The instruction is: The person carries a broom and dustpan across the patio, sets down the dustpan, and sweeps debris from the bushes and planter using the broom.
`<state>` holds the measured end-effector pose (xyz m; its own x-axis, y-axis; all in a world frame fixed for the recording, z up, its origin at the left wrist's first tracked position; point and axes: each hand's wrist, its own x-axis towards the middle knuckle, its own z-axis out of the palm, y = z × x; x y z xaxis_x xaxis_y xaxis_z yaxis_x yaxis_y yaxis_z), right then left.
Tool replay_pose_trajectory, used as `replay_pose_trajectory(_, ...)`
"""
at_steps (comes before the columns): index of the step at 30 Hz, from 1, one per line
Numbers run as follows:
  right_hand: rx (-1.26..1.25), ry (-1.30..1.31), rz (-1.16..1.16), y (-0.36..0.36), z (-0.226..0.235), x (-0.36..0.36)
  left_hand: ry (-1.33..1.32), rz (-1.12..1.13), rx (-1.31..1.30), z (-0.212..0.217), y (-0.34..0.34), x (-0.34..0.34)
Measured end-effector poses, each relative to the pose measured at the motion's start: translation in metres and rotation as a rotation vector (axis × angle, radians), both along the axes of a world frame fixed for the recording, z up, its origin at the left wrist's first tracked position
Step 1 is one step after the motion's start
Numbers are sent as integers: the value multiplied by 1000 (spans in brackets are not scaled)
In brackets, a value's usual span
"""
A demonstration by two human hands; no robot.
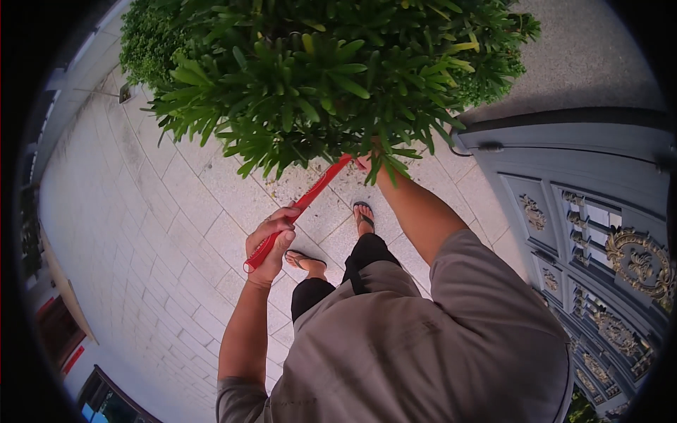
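Note:
My left hand is closed around the lower part of a long red tube-shaped tool handle. The handle slants up to the right, and its upper end disappears at the lower edge of a leafy green bush. Leaves cover whatever is fixed to that end, so the tool's exact kind does not show. My right hand reaches up beside the handle's upper end, under the hanging leaves. Foliage hides most of its fingers, and I cannot tell what they grip.
Pale stone paving spreads around my sandalled feet, with small bits of leaf litter scattered below the bush. A grey gate with gold ornaments stands close on the right. A white wall and a dark-framed opening lie at the lower left.

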<state>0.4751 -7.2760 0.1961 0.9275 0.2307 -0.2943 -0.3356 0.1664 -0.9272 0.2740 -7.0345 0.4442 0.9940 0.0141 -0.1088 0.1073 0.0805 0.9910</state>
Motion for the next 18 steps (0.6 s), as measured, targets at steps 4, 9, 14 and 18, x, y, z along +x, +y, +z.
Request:
replay_pose_trajectory(4,-452,427,124,91,101,-50,39,114,16,19,65,-53)
replay_pose_trajectory(9,-405,435,119,171,140,-87,-71,35,174,71,141,-77)
replay_pose_trajectory(14,-315,517,167,306,184,-145,-56,45,338,140,254,-122)
replay_pose_trajectory(18,-258,518,214,412,197,-183,-58,85,417,166,345,-161)
